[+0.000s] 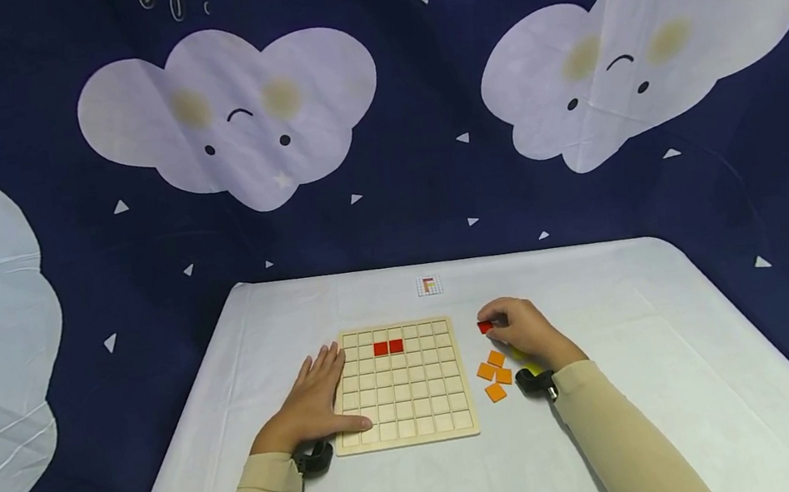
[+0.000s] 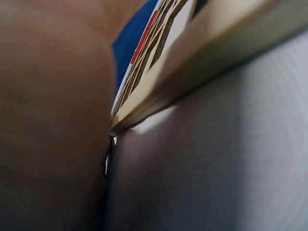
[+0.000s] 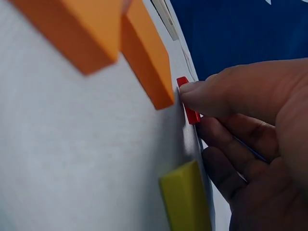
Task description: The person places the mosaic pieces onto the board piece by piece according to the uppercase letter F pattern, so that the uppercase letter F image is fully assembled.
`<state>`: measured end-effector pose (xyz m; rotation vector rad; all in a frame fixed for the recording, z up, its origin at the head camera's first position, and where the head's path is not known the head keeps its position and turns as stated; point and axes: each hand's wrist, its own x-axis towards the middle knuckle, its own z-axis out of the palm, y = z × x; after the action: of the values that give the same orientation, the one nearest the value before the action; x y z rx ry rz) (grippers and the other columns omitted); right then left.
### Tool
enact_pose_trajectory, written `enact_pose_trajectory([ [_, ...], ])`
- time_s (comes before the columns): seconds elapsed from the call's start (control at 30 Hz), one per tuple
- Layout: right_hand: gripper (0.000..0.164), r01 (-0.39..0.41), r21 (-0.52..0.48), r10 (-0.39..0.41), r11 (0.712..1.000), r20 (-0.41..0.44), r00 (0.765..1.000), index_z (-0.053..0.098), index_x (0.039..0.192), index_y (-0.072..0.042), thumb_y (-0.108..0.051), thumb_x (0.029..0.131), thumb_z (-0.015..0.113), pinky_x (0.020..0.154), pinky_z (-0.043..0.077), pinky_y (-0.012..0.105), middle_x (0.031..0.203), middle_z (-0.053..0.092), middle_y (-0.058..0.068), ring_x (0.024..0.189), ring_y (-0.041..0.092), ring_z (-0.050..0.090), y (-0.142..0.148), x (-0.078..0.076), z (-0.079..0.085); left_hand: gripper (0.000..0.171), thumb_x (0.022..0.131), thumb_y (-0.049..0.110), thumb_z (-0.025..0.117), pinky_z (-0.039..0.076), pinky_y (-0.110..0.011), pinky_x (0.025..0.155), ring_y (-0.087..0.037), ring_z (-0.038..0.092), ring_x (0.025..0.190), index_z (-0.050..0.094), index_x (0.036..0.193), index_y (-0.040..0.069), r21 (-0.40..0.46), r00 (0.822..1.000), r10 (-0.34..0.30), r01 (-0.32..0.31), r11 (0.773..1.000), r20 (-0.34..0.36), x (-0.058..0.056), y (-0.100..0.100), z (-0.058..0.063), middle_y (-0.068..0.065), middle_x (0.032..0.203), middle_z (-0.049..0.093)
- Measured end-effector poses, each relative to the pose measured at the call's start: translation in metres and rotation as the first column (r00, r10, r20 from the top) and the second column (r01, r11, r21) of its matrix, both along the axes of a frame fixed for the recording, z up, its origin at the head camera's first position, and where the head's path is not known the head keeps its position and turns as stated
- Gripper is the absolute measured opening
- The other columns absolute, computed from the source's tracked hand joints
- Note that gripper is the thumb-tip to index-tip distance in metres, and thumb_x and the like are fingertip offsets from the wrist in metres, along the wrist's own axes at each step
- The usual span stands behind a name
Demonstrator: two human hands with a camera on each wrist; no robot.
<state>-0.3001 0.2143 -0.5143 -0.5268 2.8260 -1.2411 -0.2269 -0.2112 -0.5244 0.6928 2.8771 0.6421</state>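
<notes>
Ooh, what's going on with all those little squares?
A person's right hand pinches a red tile beside a wooden grid board, while the left hand touches the board's left edge. Two more red tiles sit side by side on the board. Four orange tiles and a yellow piece lie to its right.

right hand (image 3: pixel 262 132) pinches a red tile (image 3: pixel 191 114); two orange tiles (image 3: pixel 149 57) and a yellow block (image 3: pixel 185 199) sit nearby on white surface (image 3: pixel 86 154).

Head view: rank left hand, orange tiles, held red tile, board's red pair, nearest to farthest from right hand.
1. Held red tile: in right hand
2. Orange tiles: right of board
3. Red pair: on board
4. Left hand: at board's left edge
</notes>
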Motion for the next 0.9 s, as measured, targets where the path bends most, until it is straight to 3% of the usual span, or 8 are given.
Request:
enact_pose_trajectory([
  [0.9, 0.009, -0.013, 0.055, 0.017, 0.998, -0.083, 0.996, 0.081, 0.098, -0.008, 0.000, 0.093, 0.079, 0.100, 0.053, 0.049, 0.107, 0.072, 0.003, 0.106, 0.027, 0.066, -0.0022, -0.0020, -0.0034, 0.142, 0.069, 0.081, 0.077, 0.000, -0.051, 0.126, -0.033, 0.004, 0.159, 0.019, 0.165, -0.005, 0.006, 1.000, 0.009, -0.009, 1.000, 0.002, -0.0001, -0.0003, -0.0021, -0.019, 0.173, 0.010],
])
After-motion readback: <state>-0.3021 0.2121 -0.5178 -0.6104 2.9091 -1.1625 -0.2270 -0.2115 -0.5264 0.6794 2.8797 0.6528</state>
